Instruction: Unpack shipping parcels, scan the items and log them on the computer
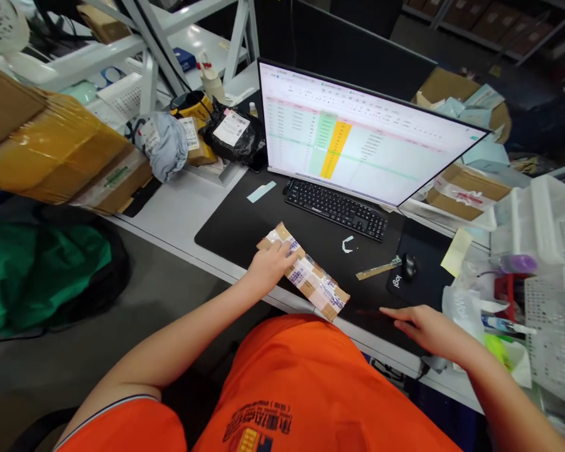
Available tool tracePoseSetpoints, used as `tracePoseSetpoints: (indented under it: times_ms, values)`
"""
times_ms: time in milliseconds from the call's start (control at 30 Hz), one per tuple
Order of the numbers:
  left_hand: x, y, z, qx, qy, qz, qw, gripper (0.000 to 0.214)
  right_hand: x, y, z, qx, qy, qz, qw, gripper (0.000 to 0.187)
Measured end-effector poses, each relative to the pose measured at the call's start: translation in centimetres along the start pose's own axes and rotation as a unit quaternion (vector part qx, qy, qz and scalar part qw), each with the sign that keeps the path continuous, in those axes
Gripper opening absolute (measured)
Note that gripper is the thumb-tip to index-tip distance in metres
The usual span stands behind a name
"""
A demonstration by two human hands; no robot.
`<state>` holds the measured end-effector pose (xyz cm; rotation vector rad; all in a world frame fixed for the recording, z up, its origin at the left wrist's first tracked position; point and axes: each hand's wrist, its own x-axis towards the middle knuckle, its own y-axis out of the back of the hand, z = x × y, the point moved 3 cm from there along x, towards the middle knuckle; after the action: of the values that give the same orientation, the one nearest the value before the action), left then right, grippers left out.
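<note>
A flat, narrow cardboard parcel (321,285) wrapped in printed clear tape lies slantwise at the front edge of the black desk mat (235,220). My left hand (274,262) grips its upper left end, fingers curled over the top. Right of the parcel, my right hand (426,324) is held low over the mat, index finger stretched out and nothing visible in it. Just ahead of that fingertip is a thin, dark reddish object (370,312), too faint to name. A torn strip of brown tape (379,270) lies beyond, touching the mouse (408,267).
Behind the mat stand a keyboard (336,210) and a monitor (358,138) showing a spreadsheet. Paper scraps (347,245) lie near the keyboard. Bagged parcels (233,135) and a large taped box (66,144) crowd the left. White baskets (553,333) line the right.
</note>
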<state>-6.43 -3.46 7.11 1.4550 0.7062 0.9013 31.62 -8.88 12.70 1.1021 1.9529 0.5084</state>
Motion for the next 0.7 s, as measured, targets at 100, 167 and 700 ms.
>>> tracePoseSetpoints:
  times_ms: [100,167,700]
  values:
    - [0.9,0.1,0.6,-0.049,-0.086,0.007,0.995,0.021,2.0,-0.5,0.0,0.071,-0.020,0.148,0.986,0.047]
    - [1.3,0.0,1.6,-0.083,-0.128,-0.030,0.988,0.027,5.2,-2.5,-1.4,0.106,-0.023,0.199,0.974,0.056]
    - [-0.3,0.6,3.9,-0.071,-0.217,-0.025,0.973,0.007,13.0,-11.5,-7.2,0.048,0.036,-0.049,0.997,0.055]
